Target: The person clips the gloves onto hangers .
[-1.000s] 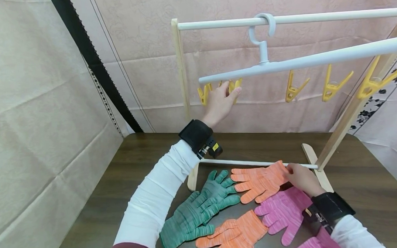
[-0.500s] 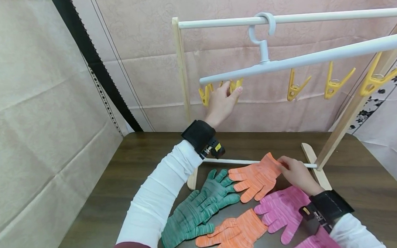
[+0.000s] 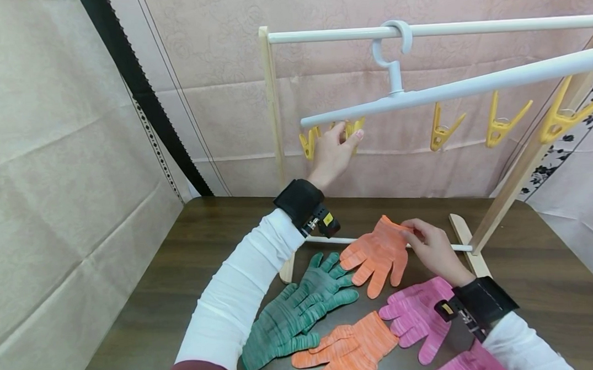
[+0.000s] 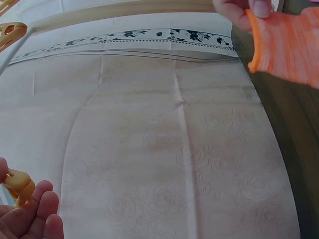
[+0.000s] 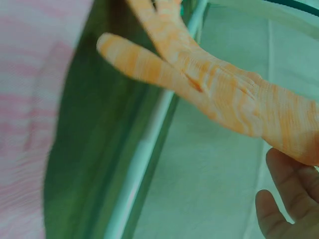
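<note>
Find a dark brown wood-grain table [image 3: 543,262] with rounded far corners, enclosed by draped cloth: cream cloth [image 3: 53,190] at left, creased pale pink cloth [image 3: 447,2] behind, a black band [image 3: 143,92] slanting down between the two. Note a floral strip [image 3: 549,160], dark on white, at far right. On the table, see a rack with wooden posts [image 3: 502,203], a white top rod [image 3: 508,26] and a white lower rod [image 3: 329,240]. Over the top rod, see a hooked pale blue hanger [image 3: 461,85], tilted, with three yellow clips [image 3: 504,120] below its right part. At its left end, observe the left hand [image 3: 332,153] pinching a yellow peg [image 4: 20,185].

Observe the right hand [image 3: 432,249] pinching an orange glove [image 3: 379,256] by the cuff, raised off the table before the lower rod; cannot tell about contact between glove fingertips and table. Nearby, lying flat, note green gloves [image 3: 292,312], a second orange glove [image 3: 355,348] and pink gloves [image 3: 418,315].
</note>
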